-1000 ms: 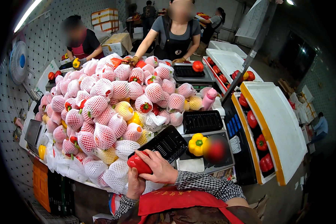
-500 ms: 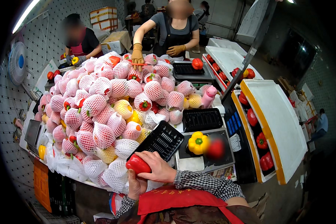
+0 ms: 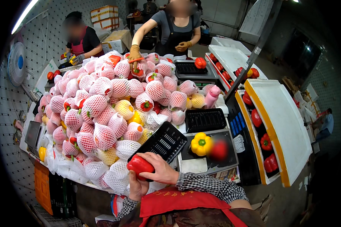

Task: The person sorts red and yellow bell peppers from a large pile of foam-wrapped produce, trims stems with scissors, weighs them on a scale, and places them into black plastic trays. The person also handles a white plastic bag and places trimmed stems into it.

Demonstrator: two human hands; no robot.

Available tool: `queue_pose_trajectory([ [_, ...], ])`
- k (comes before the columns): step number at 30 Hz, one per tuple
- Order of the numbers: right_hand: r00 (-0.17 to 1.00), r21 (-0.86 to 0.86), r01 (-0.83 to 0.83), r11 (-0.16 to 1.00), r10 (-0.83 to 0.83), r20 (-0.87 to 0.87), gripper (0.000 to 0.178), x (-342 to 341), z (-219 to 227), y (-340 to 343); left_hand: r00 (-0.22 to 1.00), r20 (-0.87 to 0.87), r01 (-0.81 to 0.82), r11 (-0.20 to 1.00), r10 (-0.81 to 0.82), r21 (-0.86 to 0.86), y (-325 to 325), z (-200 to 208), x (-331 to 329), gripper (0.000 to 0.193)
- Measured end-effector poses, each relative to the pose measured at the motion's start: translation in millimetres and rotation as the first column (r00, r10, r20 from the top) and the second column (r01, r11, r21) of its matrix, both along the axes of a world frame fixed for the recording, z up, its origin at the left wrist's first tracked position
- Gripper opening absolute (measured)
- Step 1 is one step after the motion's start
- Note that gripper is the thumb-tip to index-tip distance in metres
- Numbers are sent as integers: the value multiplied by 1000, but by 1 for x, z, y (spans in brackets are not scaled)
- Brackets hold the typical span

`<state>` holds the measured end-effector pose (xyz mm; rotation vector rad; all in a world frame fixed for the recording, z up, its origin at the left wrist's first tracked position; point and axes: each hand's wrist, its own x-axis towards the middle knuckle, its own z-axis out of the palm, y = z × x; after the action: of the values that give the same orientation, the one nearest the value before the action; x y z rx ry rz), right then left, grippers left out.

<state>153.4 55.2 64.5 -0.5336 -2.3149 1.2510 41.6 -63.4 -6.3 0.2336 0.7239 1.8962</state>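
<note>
A red bell pepper [image 3: 139, 166] is between my two hands, held over the near edge of the table. My left hand [image 3: 138, 188] grips it from below, thumb up along its side. Across its top and right side lie the curled fingers of my right hand [image 3: 161, 170]. Just beyond, a black plastic tray [image 3: 163, 142] sits tilted against the heap of netted peppers [image 3: 106, 136]. To its right, a yellow bell pepper [image 3: 201, 144] and a blurred red object [image 3: 218, 149] rest on a dark scale platform [image 3: 225, 166].
Another black tray [image 3: 205, 120] and a pink bottle [image 3: 212, 96] stand beyond the scale. White foam boxes [image 3: 254, 132] of red peppers line the right. A co-worker's gloved hand [image 3: 135, 55] reaches into the heap's far side; another person [image 3: 83, 41] works at far left. A metal post [image 3: 255, 53] rises at right.
The red pepper in my hands has turned slightly. Across the table, the co-worker's gloved hand has shifted left and now lifts a netted pepper. The person at far left has moved slightly.
</note>
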Motion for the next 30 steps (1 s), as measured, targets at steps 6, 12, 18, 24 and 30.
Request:
queue_pose_trajectory([
  [6, 1000, 18, -2, 1000, 3, -18, 76, 0, -2, -1, 996, -37, 78, 997, -77, 14, -6, -2, -6, 77],
  [12, 1000, 36, 11, 999, -11, -13, 76, 0, -6, -2, 982, -39, 185, 981, -187, -59, -9, -4, -16, 78],
  [18, 999, -37, -13, 999, 12, -37, 76, 2, -8, 0, 970, 106, 223, 974, -218, -43, -3, 22, -17, 81],
  [24, 997, -136, -18, 991, 6, -83, 75, 2, -6, -2, 989, 31, 149, 985, -147, -83, -1, 18, -19, 77],
  [30, 996, -94, -62, 994, 55, -72, 78, 0, 0, -2, 985, -161, 63, 997, -56, 40, -7, 21, -12, 80],
])
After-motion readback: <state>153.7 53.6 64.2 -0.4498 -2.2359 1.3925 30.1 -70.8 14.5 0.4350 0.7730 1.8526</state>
